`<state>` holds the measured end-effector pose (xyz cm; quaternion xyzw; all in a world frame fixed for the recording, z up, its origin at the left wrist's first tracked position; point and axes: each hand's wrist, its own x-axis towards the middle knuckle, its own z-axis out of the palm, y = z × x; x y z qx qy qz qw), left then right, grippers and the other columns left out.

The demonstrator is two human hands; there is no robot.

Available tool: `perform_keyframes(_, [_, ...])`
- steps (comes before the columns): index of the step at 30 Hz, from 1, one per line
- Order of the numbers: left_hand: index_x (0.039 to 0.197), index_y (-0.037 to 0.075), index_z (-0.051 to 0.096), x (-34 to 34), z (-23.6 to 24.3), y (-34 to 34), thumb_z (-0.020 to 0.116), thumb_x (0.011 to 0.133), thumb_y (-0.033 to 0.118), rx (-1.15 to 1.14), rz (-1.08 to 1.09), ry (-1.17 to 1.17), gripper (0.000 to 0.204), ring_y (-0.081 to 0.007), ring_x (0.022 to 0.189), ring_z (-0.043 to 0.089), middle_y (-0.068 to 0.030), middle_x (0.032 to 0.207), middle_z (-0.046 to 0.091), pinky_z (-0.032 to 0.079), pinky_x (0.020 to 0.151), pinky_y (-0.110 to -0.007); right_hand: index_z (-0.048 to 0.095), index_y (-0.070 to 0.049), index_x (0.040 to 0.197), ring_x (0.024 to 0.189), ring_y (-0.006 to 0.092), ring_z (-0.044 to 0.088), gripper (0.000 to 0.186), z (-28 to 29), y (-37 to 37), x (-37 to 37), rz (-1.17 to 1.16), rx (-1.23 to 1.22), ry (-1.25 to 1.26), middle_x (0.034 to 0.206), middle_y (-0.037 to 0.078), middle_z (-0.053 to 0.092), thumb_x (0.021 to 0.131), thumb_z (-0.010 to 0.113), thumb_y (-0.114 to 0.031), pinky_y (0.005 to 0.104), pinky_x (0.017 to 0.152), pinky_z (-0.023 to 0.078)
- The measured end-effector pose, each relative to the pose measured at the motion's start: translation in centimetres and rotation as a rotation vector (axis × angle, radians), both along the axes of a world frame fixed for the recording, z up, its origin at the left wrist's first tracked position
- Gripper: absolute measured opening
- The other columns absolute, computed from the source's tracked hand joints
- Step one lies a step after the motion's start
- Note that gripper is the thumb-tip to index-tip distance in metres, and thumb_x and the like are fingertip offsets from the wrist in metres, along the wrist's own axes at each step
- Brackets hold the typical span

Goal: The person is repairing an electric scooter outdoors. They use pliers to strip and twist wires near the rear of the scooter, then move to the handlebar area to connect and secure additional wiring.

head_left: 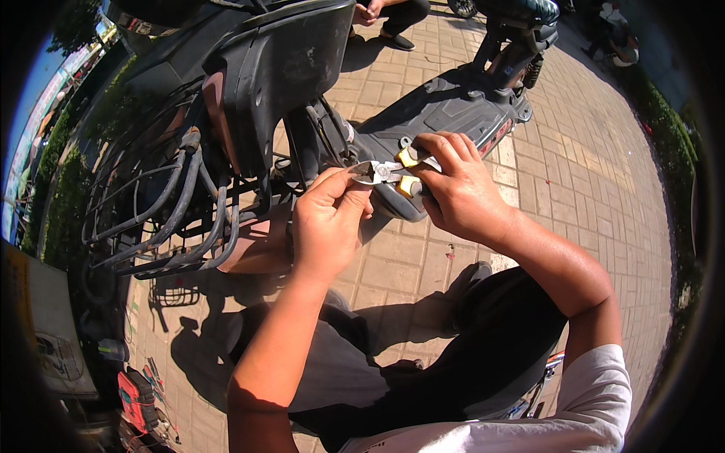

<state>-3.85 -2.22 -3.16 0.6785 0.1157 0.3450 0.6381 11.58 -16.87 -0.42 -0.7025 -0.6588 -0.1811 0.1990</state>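
My right hand (464, 185) is closed round the handles of a pair of diagonal cutting pliers (384, 173), whose grips are yellow and dark. The metal jaws point left, toward my left hand (326, 223). Thumb and forefinger of that hand are pinched together right at the jaws. Whatever lies between those fingers is too small or hidden to name. Both hands are in front of an electric scooter (438, 109) with a black footboard. Its dark front panel (283, 68) rises just beyond my left hand, and black cables (326, 124) show behind the fingers.
A bent black metal basket (162, 219) juts out at the left of the scooter. On the paving (581, 219) at lower left lies a red and black device (137, 400) with thin leads. Another person's hands (368, 13) show at the top, beyond the scooter.
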Motion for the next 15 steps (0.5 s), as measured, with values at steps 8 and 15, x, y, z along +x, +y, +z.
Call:
perform_keyframes(8, [0.096, -0.005, 0.067, -0.26, 0.62, 0.30, 0.062, 0.094, 0.004, 0.083, 0.004, 0.071, 0.010, -0.0058, 0.066, 0.051, 0.0002, 0.079, 0.054, 0.043, 0.061, -0.021, 0.067, -0.002, 0.100, 0.113, 0.0364, 0.051, 0.036, 0.01, 0.10, -0.17, 0.006, -0.037, 0.071, 0.122, 0.019, 0.053, 0.065, 0.070, -0.003, 0.0443, 0.098, 0.042])
perform_keyframes(15, [0.095, -0.003, 0.067, -0.11, 0.53, 0.49, 0.061, 0.095, 0.006, 0.182, 0.020, 0.071, 0.011, -0.0037, 0.066, 0.047, 0.0023, 0.079, 0.053, 0.039, 0.062, -0.020, 0.065, 0.000, 0.093, 0.102, 0.0337, 0.054, 0.030, -0.05, 0.14, 0.16, 0.009, -0.030, 0.059, 0.115, 0.017, 0.055, 0.063, 0.071, -0.003, 0.0420, 0.088, 0.046])
